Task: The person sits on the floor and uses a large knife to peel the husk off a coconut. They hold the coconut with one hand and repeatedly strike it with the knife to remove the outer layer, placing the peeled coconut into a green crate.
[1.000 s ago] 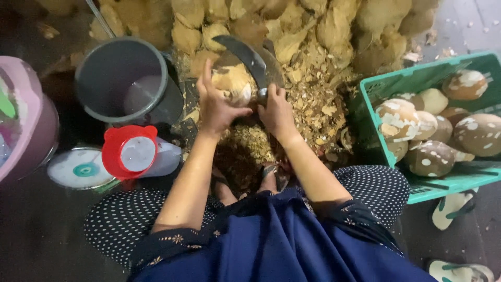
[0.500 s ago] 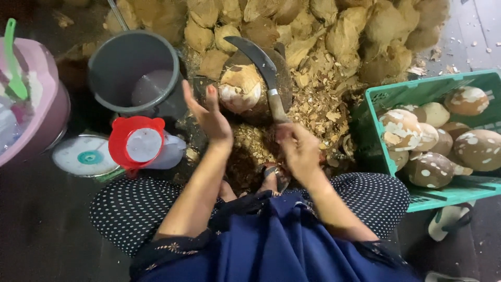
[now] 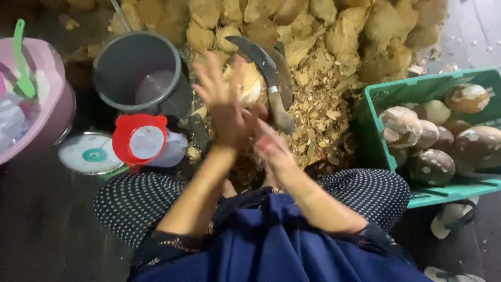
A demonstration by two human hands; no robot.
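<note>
Half a second ago our hands were apart, the left raised with fingers spread beside the coconut and the right lower, near the knife handle. Now we have brought them together: our left hand (image 3: 222, 102) is lifted with fingers spread, blurred by motion, and our right hand (image 3: 271, 149) meets it at the heel of the palm, holding nothing that we can see.

The pale, partly husked coconut (image 3: 249, 83) sits just beyond our left hand, partly hidden by its fingers, on a heap of brown husk shavings (image 3: 318, 112). The curved dark-bladed knife with a wooden handle (image 3: 266, 78) stands upright just to the right of the coconut, its handle end near our right hand's fingers but apart from them.

To the left stand a grey plastic bucket (image 3: 136, 70), a red-lidded white plastic jug (image 3: 141, 141), a round white lid with a green centre (image 3: 90, 153) and a pink plastic basin (image 3: 36, 109). At the right, a green plastic crate (image 3: 376, 104) holds peeled brown-and-white coconuts (image 3: 433, 167).
</note>
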